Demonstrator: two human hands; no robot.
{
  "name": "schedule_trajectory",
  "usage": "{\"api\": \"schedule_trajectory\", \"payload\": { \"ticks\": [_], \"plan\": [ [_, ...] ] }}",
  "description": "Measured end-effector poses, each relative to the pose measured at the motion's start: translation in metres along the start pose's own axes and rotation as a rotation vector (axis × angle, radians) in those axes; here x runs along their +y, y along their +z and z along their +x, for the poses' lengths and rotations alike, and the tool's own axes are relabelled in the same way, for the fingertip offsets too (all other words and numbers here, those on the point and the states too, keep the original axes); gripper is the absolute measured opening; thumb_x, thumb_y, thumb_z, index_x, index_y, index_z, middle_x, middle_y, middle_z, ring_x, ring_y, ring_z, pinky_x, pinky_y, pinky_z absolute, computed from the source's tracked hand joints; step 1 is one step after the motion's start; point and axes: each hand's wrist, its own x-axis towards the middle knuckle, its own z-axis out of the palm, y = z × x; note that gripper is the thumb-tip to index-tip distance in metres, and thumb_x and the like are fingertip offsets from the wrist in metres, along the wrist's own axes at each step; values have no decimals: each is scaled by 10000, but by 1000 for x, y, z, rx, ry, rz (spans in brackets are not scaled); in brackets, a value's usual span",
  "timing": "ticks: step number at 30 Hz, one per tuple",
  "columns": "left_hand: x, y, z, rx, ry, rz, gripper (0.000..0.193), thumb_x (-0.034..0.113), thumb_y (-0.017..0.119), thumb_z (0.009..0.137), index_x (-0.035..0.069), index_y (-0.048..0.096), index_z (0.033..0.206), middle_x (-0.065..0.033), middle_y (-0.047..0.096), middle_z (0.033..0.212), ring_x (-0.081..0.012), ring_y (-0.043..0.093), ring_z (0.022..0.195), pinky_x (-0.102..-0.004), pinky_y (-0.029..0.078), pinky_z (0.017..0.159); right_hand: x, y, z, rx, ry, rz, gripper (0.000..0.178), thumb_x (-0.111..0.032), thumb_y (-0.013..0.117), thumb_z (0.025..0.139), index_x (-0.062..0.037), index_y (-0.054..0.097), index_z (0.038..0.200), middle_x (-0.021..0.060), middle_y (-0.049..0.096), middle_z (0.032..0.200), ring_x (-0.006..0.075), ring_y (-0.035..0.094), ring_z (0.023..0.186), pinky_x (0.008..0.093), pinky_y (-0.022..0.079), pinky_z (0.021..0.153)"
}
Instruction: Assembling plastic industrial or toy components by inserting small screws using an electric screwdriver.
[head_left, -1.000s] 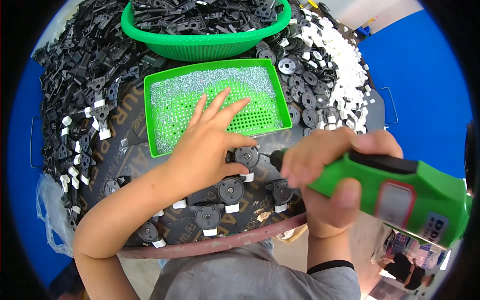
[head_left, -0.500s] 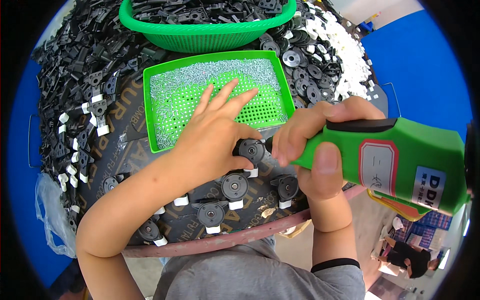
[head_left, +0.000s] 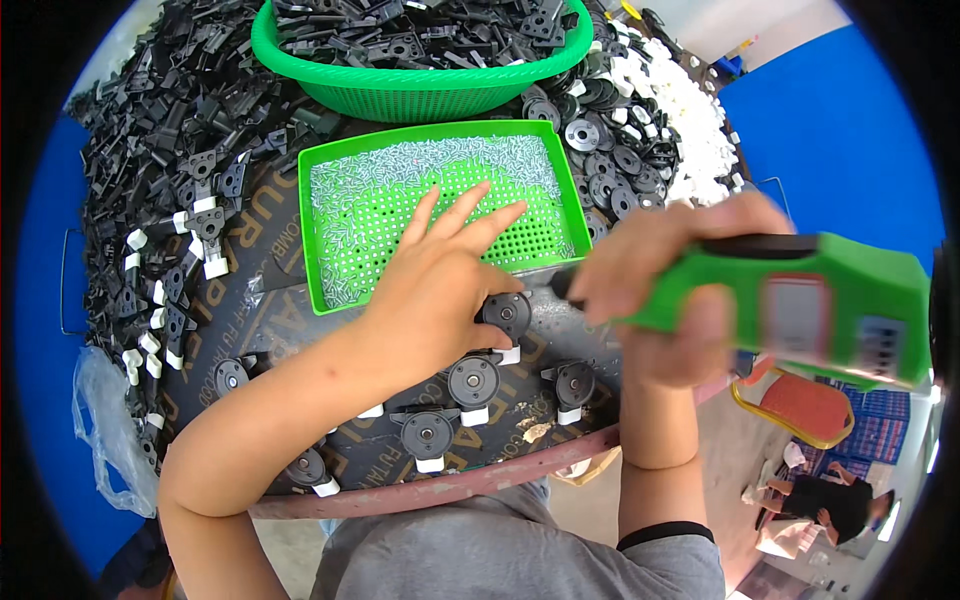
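Pinched a round black plastic disc [head_left: 507,315], just nearer than the green perforated tray [head_left: 572,197], in the otherwise splayed left hand [head_left: 437,283], and held a green-and-black plastic power driver [head_left: 848,300] in the curled right hand [head_left: 660,285], aimed leftward at the nearby disc.

Head-worn fisheye looks down at nearby hands [head_left: 432,282]

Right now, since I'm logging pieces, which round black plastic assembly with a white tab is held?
The assembly closest to the near edge of the green perforated tray; only it is gripped by the left hand.
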Motion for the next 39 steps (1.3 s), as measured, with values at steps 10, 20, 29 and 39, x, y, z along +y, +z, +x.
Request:
{"api": "schedule_trajectory", "payload": {
  "ticks": [10, 20, 29, 39],
  "plan": [
    [7, 6, -9, 65, -117, 6, 538, 346, 876, 552, 123, 756, 1027, -146, 454, 1450, -389, 305, 1406, -579, 159, 1166, 49, -8, 18, 223, 45, -86, 261, -140, 519, 967, -43, 381, 1166, 87, 508, 641, 169, 500, 496, 339, 469, 490],
    [3, 9, -7, 49, -98, 23, 471, 357, 862, 600, 112, 765, 990, -137, 524, 1383, -377, 347, 1383, -558, 171, 1172, 59, -8, 15, 237, 55, -63, 257, -114, 528, 966, -22, 378, 1153, 92, 523, 645, 170, 514, 494, 329, 474, 494],
    [3, 10, -6, 60, -79, 32, 472, 352, 865, 600, 106, 766, 990, -137, 533, 1377, -392, 369, 1370, -573, 196, 1158, 58, -4, 11, 252, 39, -78, 254, -90, 520, 971, -10, 373, 1162, 100, 537, 662, 174, 534, 518, 329, 485, 516],
    [3, 11, -7, 90, -83, 12, 438, 324, 869, 589, 109, 777, 959, -143, 550, 1363, -375, 376, 1368, -531, 189, 1177, -23, -2, 13, 97, 0, 104, 333, -296, 498, 981, -111, 388, 1235, 73, 478, 648, 184, 457, 489, 333, 435, 462]
  ]
}}
